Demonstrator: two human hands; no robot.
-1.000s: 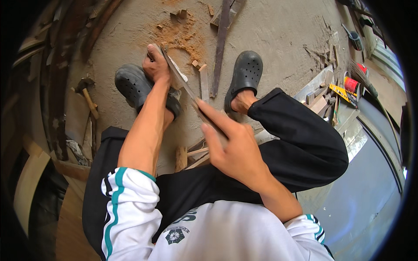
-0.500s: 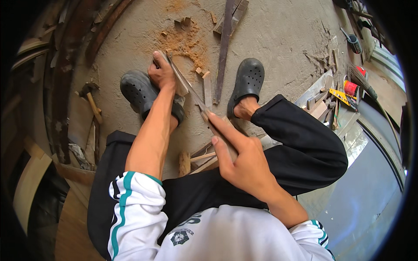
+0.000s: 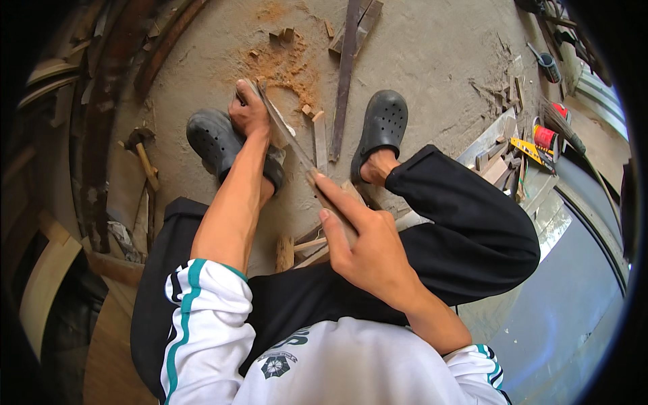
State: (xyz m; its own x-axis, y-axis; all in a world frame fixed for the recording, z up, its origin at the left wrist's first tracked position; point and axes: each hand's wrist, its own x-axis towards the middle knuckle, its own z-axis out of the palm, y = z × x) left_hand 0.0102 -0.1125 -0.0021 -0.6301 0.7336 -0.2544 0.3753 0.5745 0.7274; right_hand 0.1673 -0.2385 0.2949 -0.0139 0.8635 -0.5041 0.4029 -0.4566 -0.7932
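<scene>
My right hand is closed round the rear of a long, narrow grey-bladed tool, index finger stretched along its side. Its blade runs up and left to my left hand; whether it is a saw or a large knife I cannot tell. My left hand is closed beside the blade's far part, next to my left dark clog. Between that hand and the blade shows a pale piece of wood, mostly hidden by fingers and blade. My left fingers appear wrapped round it.
Orange sawdust lies ahead on the concrete floor, near a dark wooden strip and small offcuts. A hammer is at the left. Wood scraps, a yellow-handled saw and a red can sit at the right.
My right hand and the tool's rear end have shifted slightly left. My left hand stays almost in the same place beside the clog.
</scene>
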